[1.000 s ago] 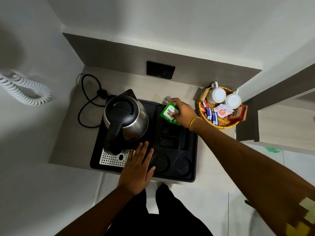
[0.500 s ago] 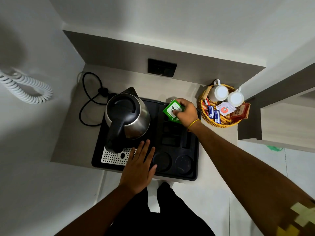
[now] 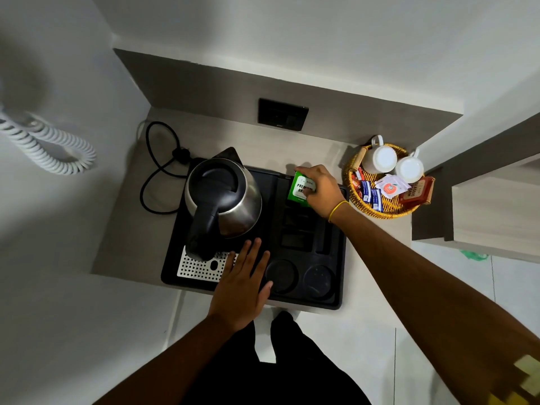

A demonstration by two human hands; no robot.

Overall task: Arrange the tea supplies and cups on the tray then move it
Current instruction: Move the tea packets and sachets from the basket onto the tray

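Observation:
A black tray (image 3: 340, 299) lies on the counter with a steel kettle (image 3: 223, 200) on its left half. My right hand (image 3: 320, 190) grips a green tea packet (image 3: 301, 188) over the tray's far right compartment. My left hand (image 3: 241, 287) rests flat, fingers spread, on the tray's front edge beside the perforated drip plate (image 3: 198, 267). A wicker basket (image 3: 355, 197) to the right of the tray holds two upturned white cups (image 3: 380, 159) (image 3: 409, 169), several sachets (image 3: 369, 195) and a red packet (image 3: 416, 190).
The kettle's black cord (image 3: 157, 171) loops on the counter at the left. A wall socket (image 3: 282, 114) sits behind the tray. A white coiled cord (image 3: 49, 144) hangs on the left wall. A wooden shelf edge (image 3: 479, 217) stands close to the right.
My right hand has turned the green packet more upright and set it lower over the tray's far right compartment. My left hand stays on the tray's front.

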